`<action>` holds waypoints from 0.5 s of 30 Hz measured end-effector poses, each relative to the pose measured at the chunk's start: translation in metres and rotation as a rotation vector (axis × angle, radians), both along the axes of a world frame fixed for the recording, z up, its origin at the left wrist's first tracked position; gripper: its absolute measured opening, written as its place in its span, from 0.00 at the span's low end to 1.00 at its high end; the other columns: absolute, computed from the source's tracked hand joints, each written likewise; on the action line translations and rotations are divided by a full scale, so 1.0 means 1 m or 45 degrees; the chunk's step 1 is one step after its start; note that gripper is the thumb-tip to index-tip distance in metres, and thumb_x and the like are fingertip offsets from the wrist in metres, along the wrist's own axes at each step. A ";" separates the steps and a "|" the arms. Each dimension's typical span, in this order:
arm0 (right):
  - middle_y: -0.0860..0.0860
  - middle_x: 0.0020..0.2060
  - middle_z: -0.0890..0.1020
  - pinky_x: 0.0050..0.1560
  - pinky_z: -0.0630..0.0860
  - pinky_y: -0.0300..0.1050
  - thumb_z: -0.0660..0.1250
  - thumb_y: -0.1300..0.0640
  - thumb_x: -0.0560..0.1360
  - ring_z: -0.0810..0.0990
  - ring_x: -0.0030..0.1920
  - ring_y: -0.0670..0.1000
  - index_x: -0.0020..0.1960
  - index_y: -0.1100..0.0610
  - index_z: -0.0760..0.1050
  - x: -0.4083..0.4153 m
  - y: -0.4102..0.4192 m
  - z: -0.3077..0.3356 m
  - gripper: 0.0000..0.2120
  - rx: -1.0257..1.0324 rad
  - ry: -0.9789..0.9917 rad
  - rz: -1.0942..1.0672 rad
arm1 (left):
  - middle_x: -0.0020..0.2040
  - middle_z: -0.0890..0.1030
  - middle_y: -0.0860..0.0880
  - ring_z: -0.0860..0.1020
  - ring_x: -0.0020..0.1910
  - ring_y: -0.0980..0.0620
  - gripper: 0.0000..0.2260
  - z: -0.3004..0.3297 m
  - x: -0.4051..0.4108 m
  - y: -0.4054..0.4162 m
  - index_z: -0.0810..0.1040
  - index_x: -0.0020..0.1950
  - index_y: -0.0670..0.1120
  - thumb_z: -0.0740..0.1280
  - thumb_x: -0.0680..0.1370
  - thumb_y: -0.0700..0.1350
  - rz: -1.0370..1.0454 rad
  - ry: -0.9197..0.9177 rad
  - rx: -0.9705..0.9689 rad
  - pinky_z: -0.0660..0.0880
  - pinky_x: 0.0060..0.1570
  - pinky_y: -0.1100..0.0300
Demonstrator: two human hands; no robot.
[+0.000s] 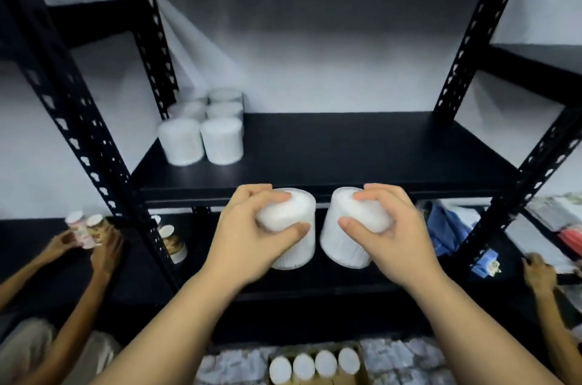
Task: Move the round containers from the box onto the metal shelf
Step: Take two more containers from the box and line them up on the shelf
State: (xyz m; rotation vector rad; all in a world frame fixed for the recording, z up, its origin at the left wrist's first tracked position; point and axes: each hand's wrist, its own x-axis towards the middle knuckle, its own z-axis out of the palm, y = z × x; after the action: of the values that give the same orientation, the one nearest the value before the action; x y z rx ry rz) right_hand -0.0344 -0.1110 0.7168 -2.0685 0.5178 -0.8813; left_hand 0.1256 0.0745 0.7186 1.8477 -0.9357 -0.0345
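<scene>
My left hand [252,230] grips a white round container [297,246] from above, and my right hand [382,227] grips a second white round container [341,246] the same way. Both are held side by side in the air, just below the front edge of the black metal shelf [346,151]. Several white round containers [204,129] stand in a cluster at the shelf's back left corner. Down at the bottom edge, a cardboard box [315,365] holds a row of more round containers with white lids.
Black perforated uprights [82,120] frame the shelf on both sides. At the left, another person's hands [91,243] hold paper cups. At the right, a further person's hand [538,271] reaches toward packaged goods on a lower shelf. Blue fabric [447,227] lies on the lower right.
</scene>
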 end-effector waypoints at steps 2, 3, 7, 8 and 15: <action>0.40 0.61 0.76 0.57 0.65 0.22 0.74 0.36 0.63 0.75 0.63 0.37 0.52 0.42 0.80 0.019 -0.016 0.019 0.20 -0.018 -0.070 -0.008 | 0.63 0.75 0.60 0.73 0.63 0.67 0.20 0.017 0.018 -0.015 0.83 0.54 0.60 0.80 0.64 0.60 0.055 -0.041 -0.004 0.65 0.58 0.77; 0.40 0.61 0.76 0.56 0.64 0.22 0.75 0.37 0.63 0.74 0.63 0.37 0.52 0.41 0.80 0.030 -0.025 0.026 0.20 -0.021 -0.098 -0.003 | 0.63 0.75 0.60 0.73 0.64 0.67 0.20 0.024 0.028 -0.024 0.83 0.54 0.60 0.79 0.64 0.61 0.080 -0.072 -0.012 0.64 0.58 0.77; 0.39 0.62 0.75 0.56 0.65 0.22 0.80 0.45 0.66 0.74 0.63 0.36 0.51 0.42 0.80 0.082 -0.065 0.041 0.16 -0.041 -0.104 0.044 | 0.64 0.73 0.57 0.71 0.64 0.65 0.18 0.039 0.065 -0.064 0.83 0.55 0.59 0.79 0.67 0.57 0.142 -0.154 0.028 0.60 0.58 0.81; 0.38 0.62 0.74 0.56 0.65 0.22 0.80 0.46 0.66 0.74 0.63 0.35 0.51 0.42 0.80 0.095 -0.075 0.041 0.16 -0.058 -0.096 0.050 | 0.64 0.73 0.57 0.71 0.65 0.64 0.17 0.039 0.073 -0.074 0.82 0.55 0.59 0.79 0.68 0.56 0.154 -0.168 0.045 0.59 0.58 0.82; 0.38 0.63 0.71 0.56 0.63 0.21 0.80 0.46 0.67 0.71 0.64 0.35 0.51 0.43 0.79 0.145 -0.119 0.014 0.16 -0.043 0.009 0.182 | 0.64 0.70 0.56 0.66 0.64 0.72 0.20 0.009 0.108 -0.114 0.80 0.57 0.59 0.78 0.68 0.57 0.226 -0.201 0.173 0.57 0.59 0.82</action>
State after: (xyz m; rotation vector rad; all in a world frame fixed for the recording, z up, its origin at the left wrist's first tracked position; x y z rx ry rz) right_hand 0.1106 -0.2305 0.7307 -2.1111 0.3558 -0.8043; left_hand 0.2337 -0.0395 0.7280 2.0770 -0.8912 0.1624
